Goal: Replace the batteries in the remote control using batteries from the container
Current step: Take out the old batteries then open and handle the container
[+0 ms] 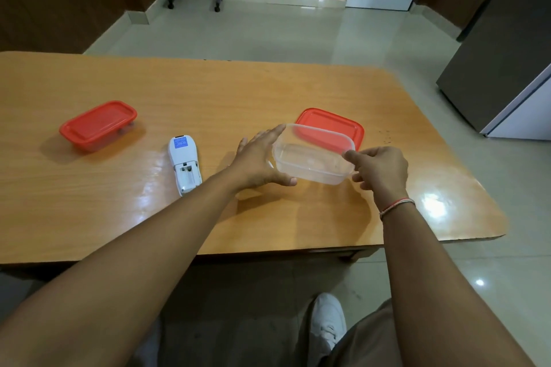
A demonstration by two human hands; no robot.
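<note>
While both hands gripped the clear container (313, 162), left hand (259, 161) on its left wall and right hand (380, 171) on its right, it sat tilted, seemingly empty. The remote control (184, 164) lay left on the worktop (238, 89), compartment open; levelling the container first would serve best.

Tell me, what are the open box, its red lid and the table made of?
Open box: clear, slightly cloudy plastic, it seems; the lid shows through its wall.
Red lid: opaque plastic, probably, with a moulded raised rim.
Table: wood or wood-look laminate, glossy; grain lines and bright light reflections show.
</note>
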